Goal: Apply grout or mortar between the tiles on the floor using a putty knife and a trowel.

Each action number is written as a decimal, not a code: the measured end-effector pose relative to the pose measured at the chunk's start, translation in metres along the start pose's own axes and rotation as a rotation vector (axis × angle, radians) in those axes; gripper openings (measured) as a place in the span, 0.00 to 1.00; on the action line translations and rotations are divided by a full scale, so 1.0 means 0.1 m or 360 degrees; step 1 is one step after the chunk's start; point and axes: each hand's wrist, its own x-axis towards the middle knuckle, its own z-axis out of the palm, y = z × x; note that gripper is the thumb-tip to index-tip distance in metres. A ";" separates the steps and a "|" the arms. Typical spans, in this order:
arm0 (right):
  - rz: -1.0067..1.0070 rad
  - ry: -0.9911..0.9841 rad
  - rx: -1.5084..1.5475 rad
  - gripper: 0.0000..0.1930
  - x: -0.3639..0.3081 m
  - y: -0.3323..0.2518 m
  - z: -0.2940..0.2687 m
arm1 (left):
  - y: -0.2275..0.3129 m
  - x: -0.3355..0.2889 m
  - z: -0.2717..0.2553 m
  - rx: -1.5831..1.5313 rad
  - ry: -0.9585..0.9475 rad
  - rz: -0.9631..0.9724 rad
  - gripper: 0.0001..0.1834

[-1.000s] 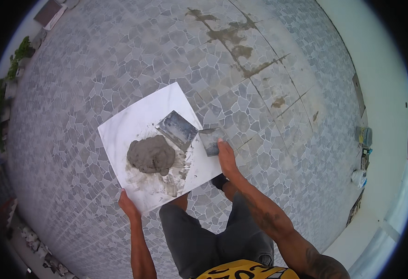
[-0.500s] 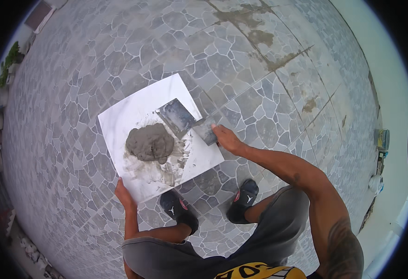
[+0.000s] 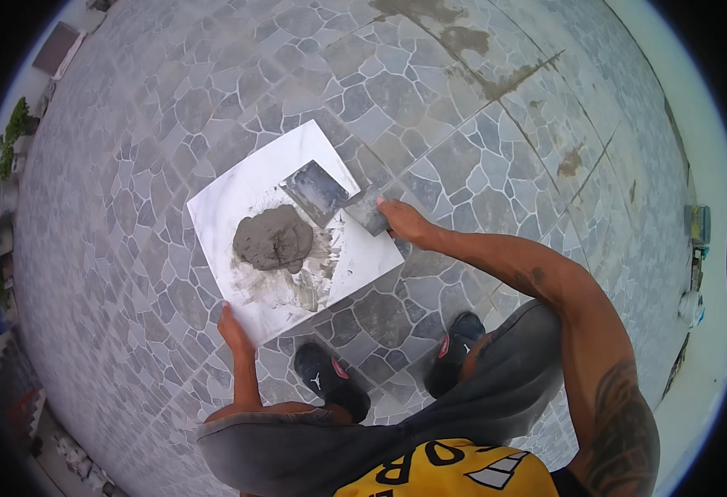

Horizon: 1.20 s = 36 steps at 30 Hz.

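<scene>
White square slab (image 3: 363,263): left hand (image 3: 235,333) pinches its seven-o'clock edge, right hand (image 3: 405,224) a flat grey plate (image 3: 367,214) at three o'clock; lower fingers hidden.

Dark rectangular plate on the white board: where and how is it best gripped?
Probably take the dark plate by its upper-right edge, from the picture's upper right: it looks thin and flat, and that edge faces away from the mortar mound.

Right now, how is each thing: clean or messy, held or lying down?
Grey paste: heaped, partly smeared
White board: messy, held
Dark plate: lying down, blotchy
Left hand: closed on White board's edge
Right hand: closed on Grey plate
Grey plate: held, dirty
Floor: stained toward the top right
Shoes: worn
</scene>
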 end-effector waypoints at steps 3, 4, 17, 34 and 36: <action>0.0021 -0.0025 0.0167 0.27 0.46 0.10 -0.26 | -0.31 0.30 0.37 0.0074 -0.0042 -0.0029 0.23; -0.0048 0.0078 -0.0135 0.29 0.58 0.14 -0.36 | -0.44 0.38 0.50 0.0048 -0.0035 -0.0035 0.23; -0.0073 0.0225 -0.1263 0.26 -0.55 -0.94 -1.87 | 0.15 -1.27 0.63 -0.0172 -0.0315 -0.0249 0.21; -0.0251 0.0726 -0.1511 0.13 -2.19 -0.67 -0.41 | -0.59 -0.60 0.42 -0.0108 -0.0506 -0.0201 0.20; -0.0255 0.0706 -0.1538 0.13 -2.18 -0.66 -0.39 | -0.69 -0.54 0.36 -0.0076 -0.0538 -0.0166 0.20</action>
